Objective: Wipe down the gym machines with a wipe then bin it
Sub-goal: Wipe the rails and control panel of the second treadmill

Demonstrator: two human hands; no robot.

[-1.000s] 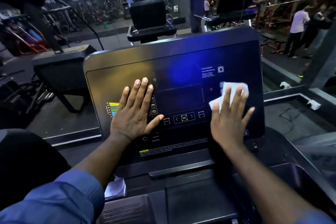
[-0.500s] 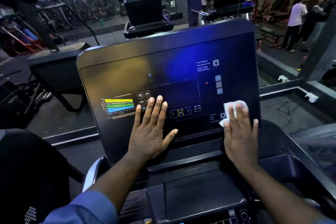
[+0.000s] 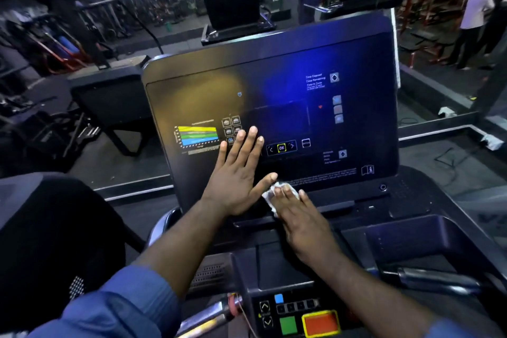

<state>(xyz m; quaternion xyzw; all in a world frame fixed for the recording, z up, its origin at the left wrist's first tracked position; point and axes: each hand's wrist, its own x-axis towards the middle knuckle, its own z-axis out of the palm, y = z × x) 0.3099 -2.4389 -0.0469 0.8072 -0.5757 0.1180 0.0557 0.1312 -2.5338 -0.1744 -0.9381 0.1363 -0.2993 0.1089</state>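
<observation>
Console (image 3: 274, 68), glossy, in dim gym (image 3: 90, 35)

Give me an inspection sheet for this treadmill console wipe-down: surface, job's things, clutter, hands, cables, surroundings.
Surface: treadmill console, dark and glossy, display lit.
Job's things: white wipe at the console's lower edge; no bin in view.
Clutter: nothing seen.
Hands: left hand flat on the console; right hand presses the wipe, fingers straight.
Cables: floor cable lying to the right.
Surroundings: gym machines at left; people standing far right.
</observation>
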